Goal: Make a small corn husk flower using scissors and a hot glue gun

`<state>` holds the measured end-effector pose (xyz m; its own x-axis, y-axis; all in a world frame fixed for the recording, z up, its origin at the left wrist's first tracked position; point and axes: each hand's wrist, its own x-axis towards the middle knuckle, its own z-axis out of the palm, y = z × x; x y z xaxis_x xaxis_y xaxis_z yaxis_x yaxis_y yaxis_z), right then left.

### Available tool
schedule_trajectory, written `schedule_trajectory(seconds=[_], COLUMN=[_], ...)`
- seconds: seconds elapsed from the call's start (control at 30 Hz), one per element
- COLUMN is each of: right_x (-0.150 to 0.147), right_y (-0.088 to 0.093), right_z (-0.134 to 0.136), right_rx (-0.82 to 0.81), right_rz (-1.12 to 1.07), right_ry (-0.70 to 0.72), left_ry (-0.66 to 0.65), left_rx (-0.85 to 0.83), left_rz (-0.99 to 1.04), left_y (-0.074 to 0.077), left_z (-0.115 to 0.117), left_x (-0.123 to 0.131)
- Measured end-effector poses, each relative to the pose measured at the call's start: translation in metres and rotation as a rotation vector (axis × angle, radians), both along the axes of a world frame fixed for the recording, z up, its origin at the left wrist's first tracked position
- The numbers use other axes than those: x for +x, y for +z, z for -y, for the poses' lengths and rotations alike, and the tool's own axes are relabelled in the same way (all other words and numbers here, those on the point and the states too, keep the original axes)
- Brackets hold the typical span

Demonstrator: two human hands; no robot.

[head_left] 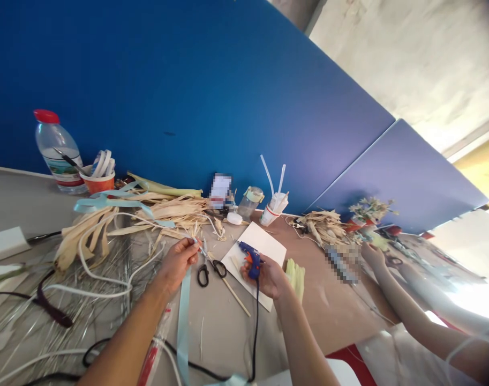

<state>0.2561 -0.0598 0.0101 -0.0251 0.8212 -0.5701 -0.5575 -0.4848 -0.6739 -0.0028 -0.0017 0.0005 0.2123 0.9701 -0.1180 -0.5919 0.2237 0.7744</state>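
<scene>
My left hand (180, 262) is closed in a pinch on a light blue ribbon (183, 321), which hangs down toward the table's front edge. A small pale tip shows at the fingertips; I cannot make out its kind. My right hand (271, 277) is wrapped round a blue hot glue gun (250, 256) with an orange trigger, its nozzle pointing up and left toward the left hand. The gun's black cord runs down from the grip. Between the hands lie black-handled scissors (203, 275) and a thin stick (237, 296). A white board (265, 239) lies beneath the glue gun.
Dried husks (174, 210) are heaped at the back left, near a bottle (61, 155) and an orange cup (98, 184). White cables (103, 292) cross the left side. A paper cup (270, 214) holds glue sticks. At right, another person's hand (373, 256) works. A blue partition (212, 96) stands behind.
</scene>
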Motion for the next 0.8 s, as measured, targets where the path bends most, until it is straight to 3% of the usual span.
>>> schedule_trajectory(seconds=[0.07, 0.13, 0.2, 0.27, 0.4, 0.53, 0.8], right_x=[0.004, 0.005, -0.002, -0.021, -0.085, -0.131, -0.134], right_y=[0.0, 0.004, 0.012, 0.019, 0.022, 0.012, 0.0], right_z=[0.009, 0.018, 0.025, 0.028, 0.021, 0.006, -0.014], right_rx=[0.022, 0.077, 0.252, 0.477, 0.807, 0.854, 0.864], right_rz=[0.292, 0.749, 1.196, 1.452, 1.554, 1.649, 1.593], right_ry=[0.023, 0.002, -0.055, -0.103, -0.001, -0.001, -0.028], left_ry=[0.004, 0.002, 0.001, -0.001, 0.002, 0.007, 0.027], left_rx=[-0.002, 0.0, 0.002, 0.007, 0.034, 0.051, 0.055], left_rz=[-0.006, -0.02, -0.044, -0.077, -0.167, -0.22, -0.225], left_y=[0.001, 0.002, 0.003, 0.004, 0.004, 0.0, 0.001], left_z=[0.0, 0.0, 0.0, 0.001, 0.002, 0.002, 0.001], left_x=[0.0, 0.001, 0.002, 0.003, 0.005, 0.006, 0.006])
